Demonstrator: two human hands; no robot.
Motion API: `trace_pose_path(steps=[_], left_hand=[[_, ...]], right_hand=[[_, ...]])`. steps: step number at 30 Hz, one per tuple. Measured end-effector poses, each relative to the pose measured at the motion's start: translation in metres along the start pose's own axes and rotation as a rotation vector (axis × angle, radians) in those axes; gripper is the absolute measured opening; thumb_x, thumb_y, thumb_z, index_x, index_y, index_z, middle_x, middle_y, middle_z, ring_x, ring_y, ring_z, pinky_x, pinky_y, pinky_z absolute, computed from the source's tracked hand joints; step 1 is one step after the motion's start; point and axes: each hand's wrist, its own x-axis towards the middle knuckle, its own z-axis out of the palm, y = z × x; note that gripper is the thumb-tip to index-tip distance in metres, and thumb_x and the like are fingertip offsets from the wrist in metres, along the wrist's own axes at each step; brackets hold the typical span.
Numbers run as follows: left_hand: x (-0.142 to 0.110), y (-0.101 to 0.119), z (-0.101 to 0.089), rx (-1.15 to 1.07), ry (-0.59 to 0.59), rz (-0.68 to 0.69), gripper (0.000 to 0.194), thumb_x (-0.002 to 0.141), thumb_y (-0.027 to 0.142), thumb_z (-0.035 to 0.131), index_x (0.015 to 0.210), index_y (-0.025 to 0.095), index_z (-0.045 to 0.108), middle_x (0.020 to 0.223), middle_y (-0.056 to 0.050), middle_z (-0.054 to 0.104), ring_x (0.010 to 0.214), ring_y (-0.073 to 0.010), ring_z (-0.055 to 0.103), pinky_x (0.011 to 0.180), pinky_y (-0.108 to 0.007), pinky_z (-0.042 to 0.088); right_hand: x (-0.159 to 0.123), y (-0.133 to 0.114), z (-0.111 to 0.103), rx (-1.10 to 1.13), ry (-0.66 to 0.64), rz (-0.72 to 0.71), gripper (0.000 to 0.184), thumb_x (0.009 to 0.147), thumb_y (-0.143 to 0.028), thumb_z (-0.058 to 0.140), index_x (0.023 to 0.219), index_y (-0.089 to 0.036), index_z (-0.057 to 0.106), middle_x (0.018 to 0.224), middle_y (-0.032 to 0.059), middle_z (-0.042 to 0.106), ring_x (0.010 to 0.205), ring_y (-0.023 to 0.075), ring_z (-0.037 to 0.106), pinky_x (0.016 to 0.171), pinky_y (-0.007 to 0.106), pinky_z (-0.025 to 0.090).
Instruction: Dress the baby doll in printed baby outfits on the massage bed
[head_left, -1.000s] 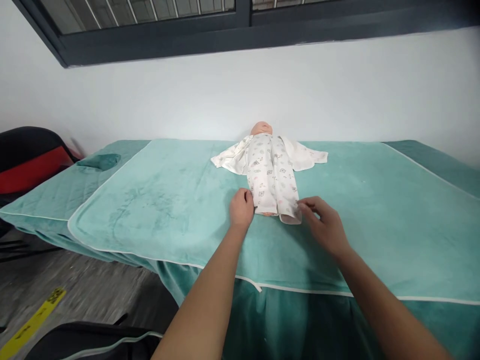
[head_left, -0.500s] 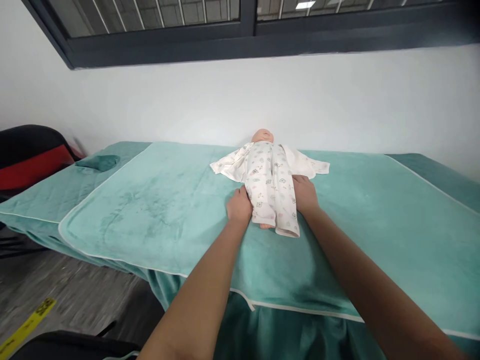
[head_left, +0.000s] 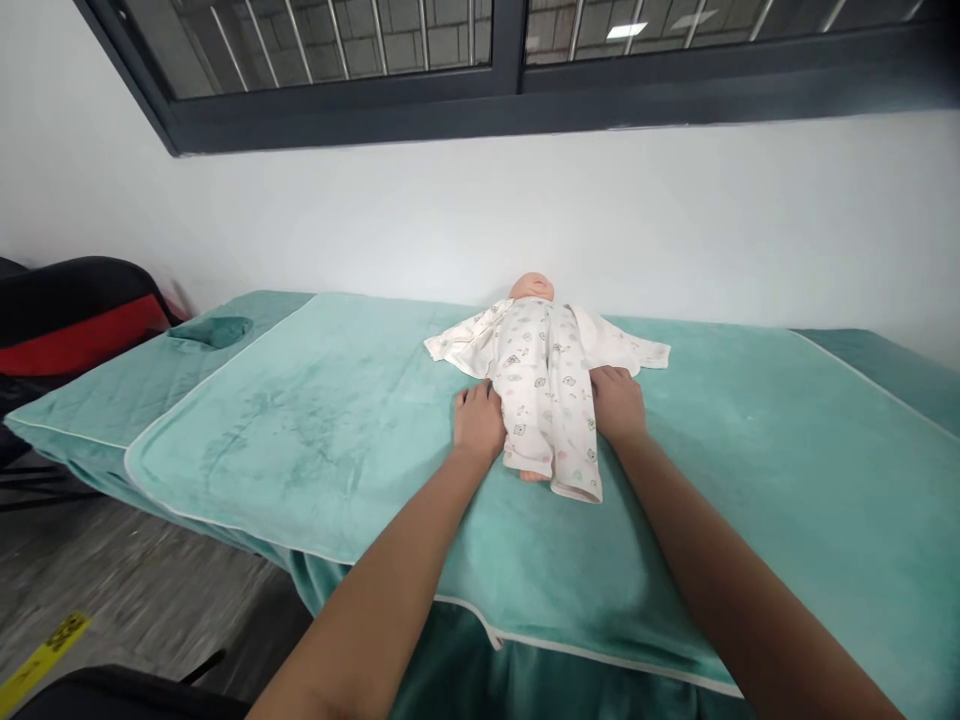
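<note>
A baby doll [head_left: 533,286] lies on the bed with its head towards the wall, dressed in a white printed baby gown [head_left: 529,385]. Both sleeves spread out sideways, and a bit of a foot peeks from under the hem. My left hand [head_left: 479,420], fingers curled, is at the gown's left edge. On the opposite side my right hand [head_left: 618,403] grips the gown's right edge, its fingertips partly hidden by the cloth. The two front panels meet along the middle, the right one hanging lower.
A green plush cover [head_left: 300,430] with pale piping lies over the bed. White wall [head_left: 360,220] and a dark window frame [head_left: 517,85] rise behind it. At the left stands a black and red chair [head_left: 82,320]; yellow tape [head_left: 45,660] marks the floor.
The view has tilted slightly, so everything sits a little lower in the picture. My left hand's fingers have shifted a little along the gown's edge; the doll lies as before.
</note>
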Motion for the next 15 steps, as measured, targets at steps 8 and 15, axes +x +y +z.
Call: trace_pose_path(steps=[8, 15], left_hand=[[0.046, -0.01, 0.008, -0.017, 0.063, 0.042, 0.046, 0.098, 0.022, 0.031, 0.14, 0.019, 0.052, 0.149, -0.013, 0.048, 0.147, -0.0295, 0.024, 0.113, -0.047, 0.025], [0.059, -0.013, 0.012, -0.032, 0.097, 0.048, 0.028, 0.095, 0.021, 0.042, 0.107, 0.019, 0.068, 0.117, -0.013, 0.066, 0.122, -0.0294, 0.05, 0.108, -0.048, 0.032]], right_hand=[[0.006, 0.002, 0.002, 0.062, -0.09, -0.05, 0.028, 0.093, -0.019, 0.045, 0.113, -0.019, 0.065, 0.125, 0.012, 0.063, 0.116, 0.033, 0.047, 0.089, 0.046, 0.04], [0.027, 0.001, 0.0, 0.007, -0.174, -0.188, 0.016, 0.088, -0.02, 0.051, 0.093, -0.017, 0.065, 0.102, 0.0137, 0.064, 0.103, 0.0307, 0.053, 0.087, 0.042, 0.038]])
